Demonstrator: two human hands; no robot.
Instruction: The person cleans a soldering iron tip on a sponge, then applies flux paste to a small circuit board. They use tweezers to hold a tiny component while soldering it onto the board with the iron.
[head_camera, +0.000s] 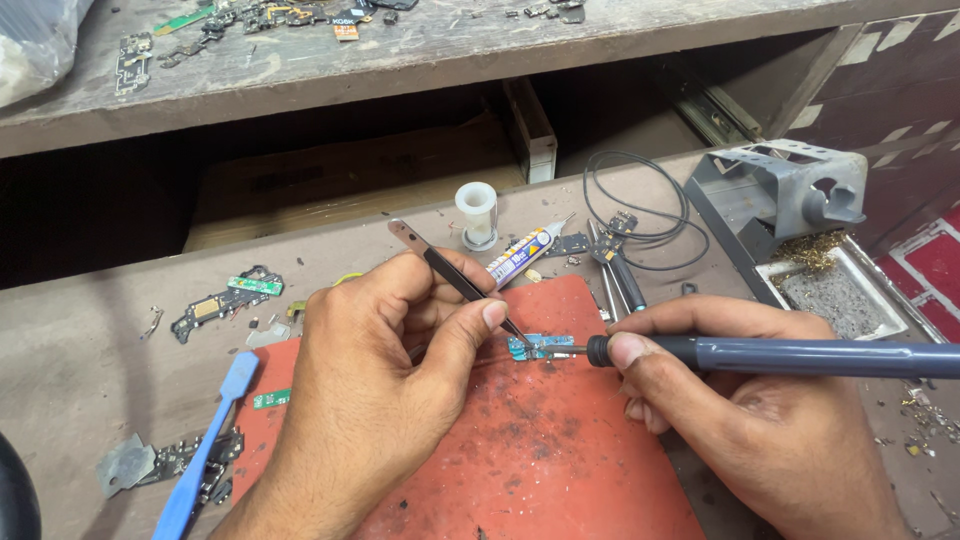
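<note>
Two hands at work: left hand (375, 400) and right hand (760, 425). One pair of tweezers (455, 280), one soldering iron (780, 355), one small blue circuit board (535, 347) between their tips. One red mat (530, 460). One blue plastic pry tool (205, 450). One glue tube (523, 253). One white spool (477, 213). One grey iron stand (775, 190). One coiled black wire (640, 205).

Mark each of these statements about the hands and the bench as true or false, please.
1. The left hand holds tweezers. True.
2. The right hand holds a blue plastic pry tool. False: it holds a soldering iron; the pry tool lies on the bench.
3. The small circuit board lies on a red mat. True.
4. The iron stand is left of the mat. False: it stands to the right.
</note>
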